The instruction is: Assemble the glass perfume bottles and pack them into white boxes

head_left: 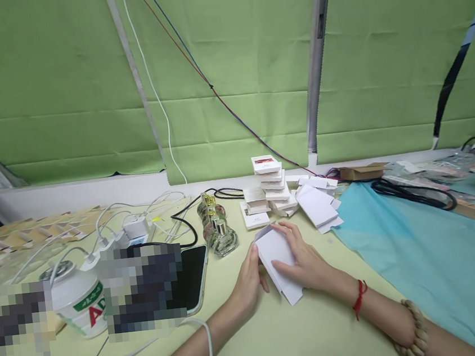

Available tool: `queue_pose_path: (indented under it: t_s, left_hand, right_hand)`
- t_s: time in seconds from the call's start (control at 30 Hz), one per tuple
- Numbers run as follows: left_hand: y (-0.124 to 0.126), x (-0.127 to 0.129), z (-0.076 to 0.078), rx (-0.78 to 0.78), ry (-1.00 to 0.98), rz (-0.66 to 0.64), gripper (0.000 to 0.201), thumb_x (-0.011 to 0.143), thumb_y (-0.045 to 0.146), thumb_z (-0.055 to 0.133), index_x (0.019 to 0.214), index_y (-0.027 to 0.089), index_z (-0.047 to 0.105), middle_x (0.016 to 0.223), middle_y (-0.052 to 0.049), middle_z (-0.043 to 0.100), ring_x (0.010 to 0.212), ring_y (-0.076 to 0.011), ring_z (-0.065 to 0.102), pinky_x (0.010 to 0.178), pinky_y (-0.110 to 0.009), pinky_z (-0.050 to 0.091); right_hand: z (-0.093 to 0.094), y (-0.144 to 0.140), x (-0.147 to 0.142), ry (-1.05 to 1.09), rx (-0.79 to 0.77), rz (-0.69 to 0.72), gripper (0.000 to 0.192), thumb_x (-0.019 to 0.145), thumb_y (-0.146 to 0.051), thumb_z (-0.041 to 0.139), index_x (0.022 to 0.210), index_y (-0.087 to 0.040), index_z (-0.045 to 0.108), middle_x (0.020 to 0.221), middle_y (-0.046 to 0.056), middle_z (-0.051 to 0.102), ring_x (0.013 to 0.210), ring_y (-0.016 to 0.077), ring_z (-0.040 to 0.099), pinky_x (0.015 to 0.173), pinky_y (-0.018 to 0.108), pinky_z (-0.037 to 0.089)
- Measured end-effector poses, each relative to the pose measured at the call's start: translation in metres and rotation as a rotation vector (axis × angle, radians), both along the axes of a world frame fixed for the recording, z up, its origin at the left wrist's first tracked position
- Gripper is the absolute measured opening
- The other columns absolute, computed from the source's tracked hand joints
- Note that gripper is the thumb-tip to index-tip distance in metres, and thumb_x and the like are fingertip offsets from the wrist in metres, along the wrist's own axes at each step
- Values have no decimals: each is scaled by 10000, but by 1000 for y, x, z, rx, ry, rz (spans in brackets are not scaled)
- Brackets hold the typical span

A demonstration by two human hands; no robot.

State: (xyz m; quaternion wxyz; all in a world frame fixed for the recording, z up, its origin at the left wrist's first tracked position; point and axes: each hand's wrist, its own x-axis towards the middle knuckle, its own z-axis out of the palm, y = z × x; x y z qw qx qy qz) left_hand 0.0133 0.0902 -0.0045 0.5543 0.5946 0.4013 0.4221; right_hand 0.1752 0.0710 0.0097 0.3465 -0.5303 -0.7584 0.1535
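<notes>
A small white paper box (pixel 278 256), with flaps sticking out at its near end, is held between my two hands above the table. My left hand (pixel 248 276) grips its left edge, thumb along the side and the other fingers partly hidden beneath. On the right, my right hand (pixel 303 259) spreads over the top face and right edge, thumb lying on the white surface. Just beyond are stacked small white boxes (pixel 275 188) and a loose pile of flat white boxes (pixel 317 203). Glass bottles with gold and silver caps (pixel 222 239) stand in a row to the left.
A phone (pixel 194 276) lies left of my hands, near a power strip (pixel 108 242) with white cables. A white canister (pixel 78 299) stands further left. Light blue cloth (pixel 406 251) covers the right side, with a coiled black cable (pixel 413 193) on it. A white cable crosses my left forearm.
</notes>
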Motion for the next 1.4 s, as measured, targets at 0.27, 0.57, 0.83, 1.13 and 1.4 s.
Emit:
queue_pose_path:
  t_s: [0.27, 0.57, 0.83, 1.13, 1.4]
  left_hand:
    - [-4, 1, 8, 51, -33, -87, 486, 811, 555, 416, 1120, 185, 481, 857, -43, 491, 765, -142, 486, 367, -128, 350]
    - [0, 1, 8, 18, -36, -58, 401, 800, 549, 435, 798, 156, 511, 703, 9, 386, 649, -114, 443, 376, -155, 381]
    - [-3, 1, 9, -6, -26, -78, 425, 803, 538, 451, 953, 148, 532, 673, 29, 397, 542, -79, 416, 402, -165, 368]
    - [0, 0, 8, -13, -58, -87, 421, 807, 559, 423, 898, 162, 526, 693, 11, 424, 584, -107, 468, 407, -175, 377]
    - [-6, -1, 14, -89, -112, -12, 525, 806, 552, 458, 1235, 260, 378, 854, -8, 546, 661, -112, 496, 519, -186, 377]
  right_hand:
    - [1, 5, 1, 125, 38, -21, 420, 838, -368, 467, 1237, -286, 366, 1275, 46, 424, 1092, 205, 497, 904, 357, 415]
    - [-2, 9, 5, 169, -12, -61, 233, 884, -379, 390, 1050, -254, 496, 1077, 27, 546, 970, 192, 525, 835, 353, 409]
    - [-1, 7, 0, 350, -8, 5, 189, 890, -380, 384, 923, -216, 472, 1090, 47, 477, 1056, 170, 464, 938, 328, 357]
    - [0, 6, -1, 477, -61, 12, 266, 877, -462, 371, 878, -216, 473, 938, 25, 509, 870, 170, 501, 752, 308, 432]
    - [2, 4, -3, 570, -186, 42, 276, 876, -488, 377, 891, -223, 454, 775, -13, 503, 644, 121, 471, 551, 238, 394]
